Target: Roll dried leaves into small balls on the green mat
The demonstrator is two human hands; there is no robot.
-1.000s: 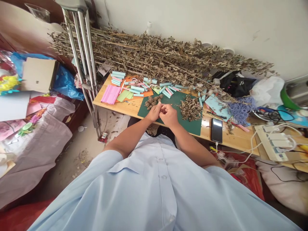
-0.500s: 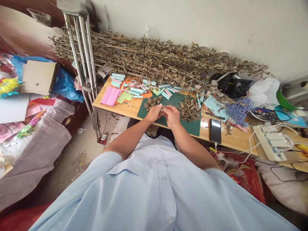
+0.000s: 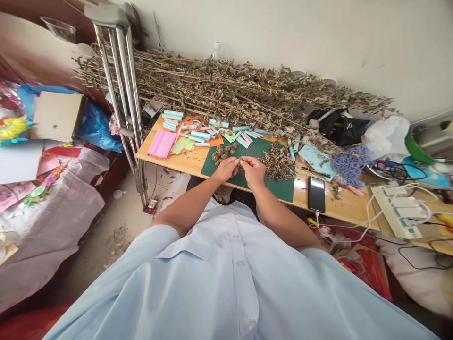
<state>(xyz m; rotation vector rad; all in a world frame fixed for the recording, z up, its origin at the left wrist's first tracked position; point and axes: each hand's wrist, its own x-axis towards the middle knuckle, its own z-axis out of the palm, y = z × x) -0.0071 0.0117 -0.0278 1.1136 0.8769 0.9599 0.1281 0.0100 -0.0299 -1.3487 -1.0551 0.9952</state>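
Observation:
Over the green cutting mat, my left hand and my right hand meet, thumbs and fingers pinched together at the tips. Whatever sits between them is small and mostly covered by the fingers, so I cannot make it out. Just beyond my left hand lies a cluster of brown balls of rolled dried leaves. To the right of my right hand is a loose heap of dried leaves, also on the mat.
Bundles of dried leafy stems lie along the wall behind. Blue and pink paper rolls and pink paper cover the table's left. A charging phone and a power strip sit at right. Metal crutches stand left.
Both hands stay together in nearly the same spot, with the fingertips shifted slightly and closed more tightly. The balls and the leaf heap look unchanged.

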